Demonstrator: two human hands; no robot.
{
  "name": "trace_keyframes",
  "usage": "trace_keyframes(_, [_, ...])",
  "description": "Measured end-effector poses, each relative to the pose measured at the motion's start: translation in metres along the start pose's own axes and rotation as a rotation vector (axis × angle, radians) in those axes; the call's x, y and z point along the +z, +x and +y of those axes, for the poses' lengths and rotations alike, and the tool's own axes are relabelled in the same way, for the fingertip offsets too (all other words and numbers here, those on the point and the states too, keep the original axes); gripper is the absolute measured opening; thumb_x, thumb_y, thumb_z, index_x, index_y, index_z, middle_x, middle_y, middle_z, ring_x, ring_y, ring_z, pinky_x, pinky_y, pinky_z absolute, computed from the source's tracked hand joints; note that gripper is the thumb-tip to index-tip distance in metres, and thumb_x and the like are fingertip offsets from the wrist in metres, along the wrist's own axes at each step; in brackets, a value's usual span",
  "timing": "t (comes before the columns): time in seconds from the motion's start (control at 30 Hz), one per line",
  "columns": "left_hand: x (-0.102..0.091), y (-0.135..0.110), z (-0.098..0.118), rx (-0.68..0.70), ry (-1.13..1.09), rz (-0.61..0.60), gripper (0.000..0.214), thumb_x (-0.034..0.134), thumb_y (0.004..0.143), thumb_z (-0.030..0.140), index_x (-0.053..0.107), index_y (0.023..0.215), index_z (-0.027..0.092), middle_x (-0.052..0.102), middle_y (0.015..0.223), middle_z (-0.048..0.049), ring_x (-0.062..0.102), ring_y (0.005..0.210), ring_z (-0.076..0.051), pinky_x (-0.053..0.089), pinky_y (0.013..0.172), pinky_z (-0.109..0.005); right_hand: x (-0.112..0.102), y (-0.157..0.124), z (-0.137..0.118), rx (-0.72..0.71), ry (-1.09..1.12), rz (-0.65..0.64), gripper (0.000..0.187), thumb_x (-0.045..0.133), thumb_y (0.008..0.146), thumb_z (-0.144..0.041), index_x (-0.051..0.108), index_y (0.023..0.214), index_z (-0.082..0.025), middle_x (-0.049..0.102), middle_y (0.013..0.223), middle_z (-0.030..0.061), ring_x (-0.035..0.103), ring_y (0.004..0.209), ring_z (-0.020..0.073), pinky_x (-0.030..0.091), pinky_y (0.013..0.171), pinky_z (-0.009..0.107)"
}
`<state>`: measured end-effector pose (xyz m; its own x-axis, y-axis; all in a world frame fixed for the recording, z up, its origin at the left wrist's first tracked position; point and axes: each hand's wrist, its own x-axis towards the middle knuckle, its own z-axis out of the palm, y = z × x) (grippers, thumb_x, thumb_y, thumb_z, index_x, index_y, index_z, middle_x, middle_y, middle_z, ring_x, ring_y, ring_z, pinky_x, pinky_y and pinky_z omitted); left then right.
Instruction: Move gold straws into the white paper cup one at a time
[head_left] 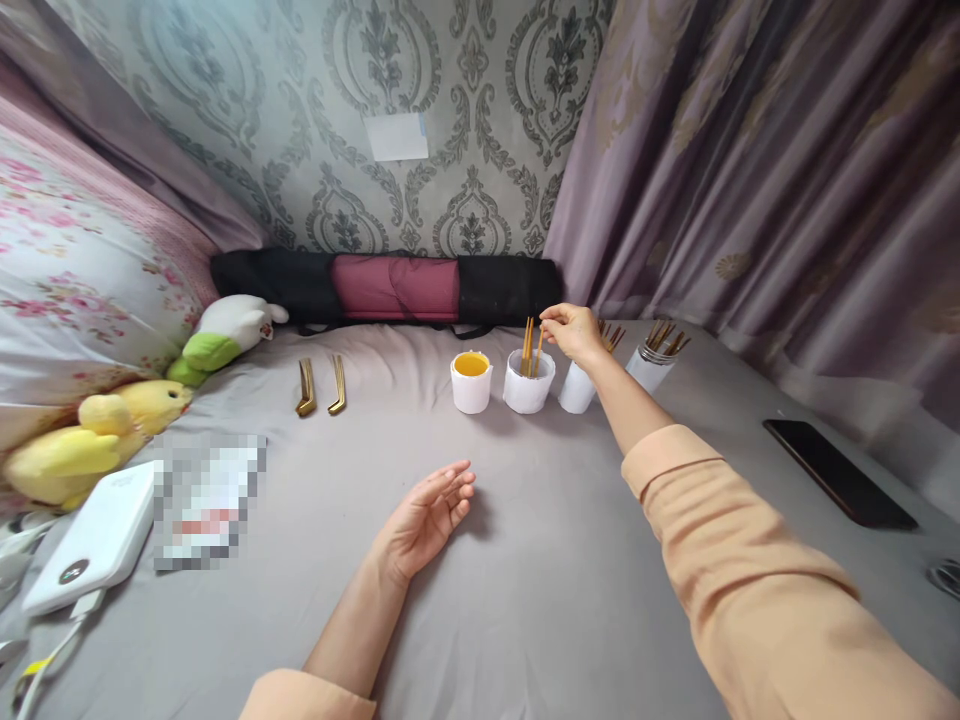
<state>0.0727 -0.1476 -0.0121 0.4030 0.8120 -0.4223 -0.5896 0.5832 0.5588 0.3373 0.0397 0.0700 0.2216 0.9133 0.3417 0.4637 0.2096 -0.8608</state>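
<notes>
My right hand reaches over a white cup, its fingertips pinched on the top of a thin wooden chopstick that stands inside the cup. A few similar orange-brown sticks lean in the same cup, beside the held one. My left hand rests lower on the grey sheet, palm turned sideways, fingers loosely curled and apart, holding nothing. Left of the middle cup stands another white cup with a yellow inside. Partly behind my right wrist is a white container with darker sticks; its top is partly hidden.
At the right stands another white container of brown sticks. A black phone lies farther right. Two groups of gold-coloured bent pieces lie left. A white power bank and plush toys line the left. A long black-and-maroon bag lies behind.
</notes>
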Motion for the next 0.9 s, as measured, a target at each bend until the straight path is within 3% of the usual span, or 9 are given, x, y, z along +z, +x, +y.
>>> trace_keyframes(0.23, [0.000,0.001,0.000,-0.001,0.002,0.008,0.023,0.059,0.075,0.015,0.061,0.098,0.012,0.063,0.091,-0.0086,0.060,0.075,-0.011,0.050,0.068,-0.022,0.001,-0.001,-0.001,0.027,0.018,0.000,0.012,0.051,0.071,-0.008,0.060,0.076,-0.015,0.061,0.063,0.0001,0.056,0.051,0.0073,0.049,0.051,0.019])
trace_keyframes(0.9, [0.001,0.001,0.000,-0.008,-0.003,0.009,0.025,0.059,0.075,0.015,0.061,0.100,0.011,0.062,0.090,-0.0078,0.059,0.076,-0.011,0.050,0.069,-0.022,0.008,0.002,0.013,0.036,-0.027,-0.036,0.027,0.046,0.076,-0.009,0.063,0.096,-0.016,0.064,0.079,0.0043,0.062,0.064,0.0101,0.053,0.067,0.028])
